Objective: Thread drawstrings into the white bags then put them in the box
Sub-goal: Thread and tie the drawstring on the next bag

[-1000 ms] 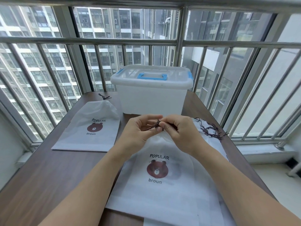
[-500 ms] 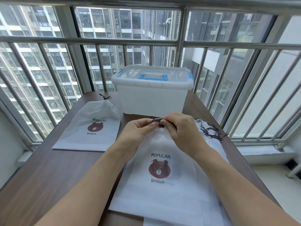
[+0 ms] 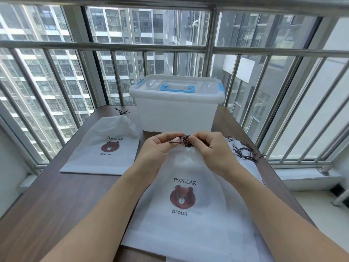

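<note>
A white bag (image 3: pixel 190 220) with a brown bear print lies in front of me, its gathered top lifted off the table. My left hand (image 3: pixel 158 148) and my right hand (image 3: pixel 211 148) both pinch the dark brown drawstring (image 3: pixel 181 139) at the bag's mouth, fingertips almost touching. A second white bear bag (image 3: pixel 105 148) lies flat at the left, its drawstring tied in a knot (image 3: pixel 121 112). The white plastic box (image 3: pixel 177 112) with a blue handle stands behind my hands, lid on.
Several loose brown drawstrings (image 3: pixel 243 150) lie in a heap at the right on more white bags. The brown table (image 3: pixel 52 201) ends close to the metal window railing (image 3: pixel 113 48) on the left, back and right.
Both hands have lifted the drawstring and the bag's top a little higher and farther toward the box. The string's ends now stick out to the left between my fingers.
</note>
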Motion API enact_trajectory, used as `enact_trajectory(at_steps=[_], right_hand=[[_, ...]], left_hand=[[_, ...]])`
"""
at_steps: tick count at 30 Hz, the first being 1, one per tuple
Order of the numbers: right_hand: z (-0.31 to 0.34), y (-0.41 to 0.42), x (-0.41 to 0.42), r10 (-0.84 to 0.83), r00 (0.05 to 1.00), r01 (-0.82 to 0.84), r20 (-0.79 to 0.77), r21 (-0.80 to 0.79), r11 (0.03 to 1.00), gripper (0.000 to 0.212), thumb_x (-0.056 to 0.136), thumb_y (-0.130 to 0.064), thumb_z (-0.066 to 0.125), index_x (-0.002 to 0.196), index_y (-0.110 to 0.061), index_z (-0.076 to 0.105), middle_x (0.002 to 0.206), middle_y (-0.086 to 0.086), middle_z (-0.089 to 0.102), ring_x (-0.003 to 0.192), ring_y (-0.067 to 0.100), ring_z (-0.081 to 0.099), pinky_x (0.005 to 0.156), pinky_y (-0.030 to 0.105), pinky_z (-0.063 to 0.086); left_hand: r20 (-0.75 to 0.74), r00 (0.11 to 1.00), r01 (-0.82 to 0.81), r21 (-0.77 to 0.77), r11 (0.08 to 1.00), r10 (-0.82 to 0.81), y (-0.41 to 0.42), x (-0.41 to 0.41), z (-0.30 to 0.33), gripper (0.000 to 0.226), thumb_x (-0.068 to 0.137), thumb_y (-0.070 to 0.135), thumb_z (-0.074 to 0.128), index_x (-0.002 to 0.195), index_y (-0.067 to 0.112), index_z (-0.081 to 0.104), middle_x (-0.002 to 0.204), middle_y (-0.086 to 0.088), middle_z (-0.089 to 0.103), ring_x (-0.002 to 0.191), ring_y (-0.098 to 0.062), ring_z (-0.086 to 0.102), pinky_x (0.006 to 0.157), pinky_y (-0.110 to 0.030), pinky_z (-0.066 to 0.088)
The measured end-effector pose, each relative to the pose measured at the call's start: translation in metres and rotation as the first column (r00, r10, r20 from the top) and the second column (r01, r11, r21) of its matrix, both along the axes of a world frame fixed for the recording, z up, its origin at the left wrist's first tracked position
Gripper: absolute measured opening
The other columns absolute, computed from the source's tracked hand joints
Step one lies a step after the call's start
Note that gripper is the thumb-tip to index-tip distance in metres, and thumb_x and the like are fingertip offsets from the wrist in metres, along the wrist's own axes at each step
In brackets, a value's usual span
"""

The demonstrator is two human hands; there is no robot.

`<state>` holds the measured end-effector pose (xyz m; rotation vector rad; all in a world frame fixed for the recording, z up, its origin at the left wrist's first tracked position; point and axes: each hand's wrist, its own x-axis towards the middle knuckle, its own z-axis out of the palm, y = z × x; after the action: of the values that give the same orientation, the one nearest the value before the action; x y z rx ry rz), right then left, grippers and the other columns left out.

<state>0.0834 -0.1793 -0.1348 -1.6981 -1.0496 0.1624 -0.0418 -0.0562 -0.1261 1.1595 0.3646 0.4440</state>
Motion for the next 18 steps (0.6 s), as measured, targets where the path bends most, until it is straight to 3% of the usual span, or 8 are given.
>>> enact_trajectory(at_steps=[4, 7, 10, 13, 18], right_hand=[[0.001, 0.0, -0.001, 0.021, 0.997, -0.019, -0.077, 0.019, 1.0, 0.023, 0.099, -0.019, 0.061, 0.086, -0.009, 0.076, 0.08, 0.023, 0.069, 0.066, 0.017, 0.052, 0.063, 0.033, 0.04], [0.002, -0.001, -0.003, 0.061, 0.98, -0.054, -0.192, 0.039, 0.998, 0.025, 0.101, -0.017, 0.058, 0.088, -0.004, 0.075, 0.082, 0.023, 0.071, 0.07, 0.018, 0.054, 0.067, 0.033, 0.041], [0.003, -0.002, -0.003, 0.115, 0.944, -0.095, -0.31, 0.079, 0.992, 0.027, 0.101, -0.016, 0.057, 0.087, 0.001, 0.072, 0.08, 0.01, 0.07, 0.075, 0.018, 0.058, 0.074, 0.035, 0.044], [0.004, -0.002, -0.005, 0.149, 0.914, -0.123, -0.378, 0.094, 0.988, 0.03, 0.102, -0.016, 0.056, 0.088, 0.008, 0.068, 0.082, 0.011, 0.068, 0.077, 0.022, 0.058, 0.075, 0.036, 0.044], [0.003, -0.003, -0.004, 0.151, 0.914, -0.126, -0.377, 0.089, 0.988, 0.028, 0.101, -0.017, 0.056, 0.089, 0.004, 0.071, 0.085, 0.014, 0.07, 0.079, 0.022, 0.06, 0.078, 0.037, 0.046]], left_hand=[[0.029, 0.996, -0.084, 0.215, 0.973, 0.079, 0.0, 0.003, -0.005, 0.017, 0.087, 0.006, 0.072, 0.104, 0.009, 0.074, 0.097, -0.008, 0.077, 0.088, -0.015, 0.072, 0.082, -0.024, 0.057], [0.074, 0.987, -0.16, 0.366, 0.917, 0.142, -0.001, 0.005, -0.009, 0.025, 0.085, 0.001, 0.074, 0.108, 0.01, 0.069, 0.09, -0.001, 0.075, 0.085, -0.009, 0.071, 0.078, -0.02, 0.054], [0.1, 0.973, -0.23, 0.404, 0.885, 0.207, -0.001, 0.007, -0.011, 0.023, 0.083, 0.0, 0.076, 0.101, 0.008, 0.065, 0.087, -0.004, 0.071, 0.079, -0.01, 0.07, 0.075, -0.02, 0.054], [0.127, 0.966, -0.258, 0.485, 0.835, 0.225, -0.001, 0.006, -0.012, 0.014, 0.083, 0.0, 0.076, 0.089, 0.011, 0.069, 0.084, -0.003, 0.076, 0.079, -0.014, 0.074, 0.075, -0.024, 0.056], [0.161, 0.969, -0.247, 0.631, 0.736, 0.187, -0.006, 0.003, -0.011, 0.022, 0.086, -0.002, 0.072, 0.095, 0.017, 0.077, 0.09, 0.004, 0.078, 0.087, -0.011, 0.075, 0.082, -0.024, 0.057]])
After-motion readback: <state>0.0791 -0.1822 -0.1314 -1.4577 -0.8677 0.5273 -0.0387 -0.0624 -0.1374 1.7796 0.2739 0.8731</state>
